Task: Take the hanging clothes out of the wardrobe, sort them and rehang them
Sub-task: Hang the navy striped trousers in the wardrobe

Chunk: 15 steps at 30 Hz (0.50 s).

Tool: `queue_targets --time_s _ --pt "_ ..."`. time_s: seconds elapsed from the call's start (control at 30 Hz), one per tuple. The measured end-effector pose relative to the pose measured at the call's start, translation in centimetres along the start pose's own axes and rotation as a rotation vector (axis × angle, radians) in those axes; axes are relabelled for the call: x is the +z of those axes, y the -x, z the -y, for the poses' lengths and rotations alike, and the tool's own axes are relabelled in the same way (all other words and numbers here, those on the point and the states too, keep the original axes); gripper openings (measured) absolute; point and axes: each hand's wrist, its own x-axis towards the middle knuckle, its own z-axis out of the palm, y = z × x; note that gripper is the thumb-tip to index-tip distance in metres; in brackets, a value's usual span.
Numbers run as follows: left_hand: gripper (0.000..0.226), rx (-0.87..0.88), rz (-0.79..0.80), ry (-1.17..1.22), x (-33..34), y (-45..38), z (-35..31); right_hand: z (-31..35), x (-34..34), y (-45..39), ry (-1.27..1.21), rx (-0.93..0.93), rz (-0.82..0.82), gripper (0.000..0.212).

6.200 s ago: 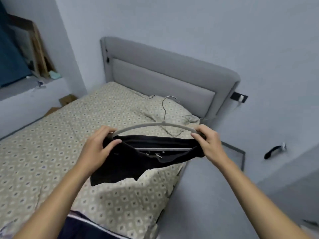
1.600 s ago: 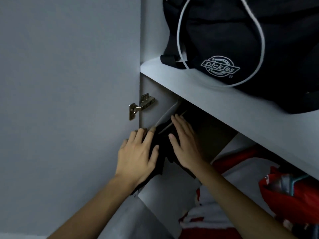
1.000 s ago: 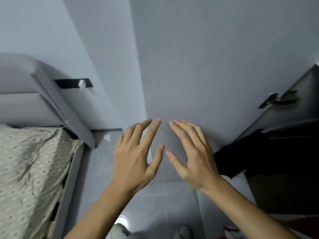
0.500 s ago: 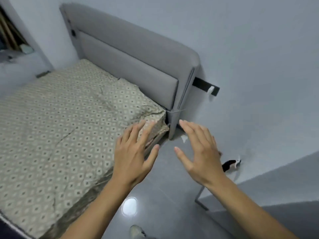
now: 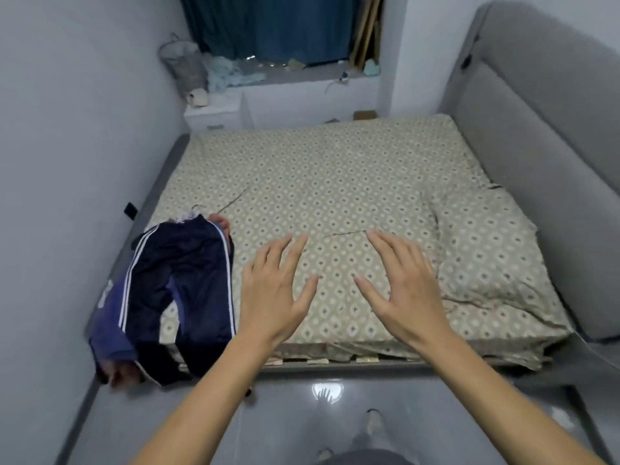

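Navy track garments with white side stripes (image 5: 177, 290) lie in one heap at the near left corner of the bed (image 5: 335, 182), part of the heap spilling over the near edge toward the grey tiled floor (image 5: 285, 421). We count one heap, though we cannot tell how many garments make it up; a thin wire hanger hook (image 5: 196, 209) shows at its far end, and a reddish piece peeks out beside it. Our left hand (image 5: 273, 293) and right hand (image 5: 401, 290) hover over the near middle of the patterned beige bedspread, both with fingers spread and relaxed, holding nothing; the left is near the heap but apart from it.

We judge the next move to be a reach for the heap. The main risk is that the overhanging part drags the rest off the near edge if we tug only one garment. A second risk is that the hook snags the bedspread as we lift.

Outward, we count one pillow (image 5: 483, 250) at the right edge, one grey padded headboard (image 5: 543, 129), one dark blue curtain (image 5: 268, 25) and one wire basket (image 5: 183, 62) beyond the far edge.
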Motion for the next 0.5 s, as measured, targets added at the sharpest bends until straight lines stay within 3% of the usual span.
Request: queue_targets --time_s 0.3,0.5 --pt "0.066 -0.497 -0.123 -0.184 -4.5 3.1 13.0 9.5 12.3 -12.6 -0.167 -0.38 0.258 0.067" --pt "0.064 -0.671 -0.178 -0.187 -5.9 4.8 23.1 17.0 20.9 -17.4 -0.203 -0.491 0.358 0.065"
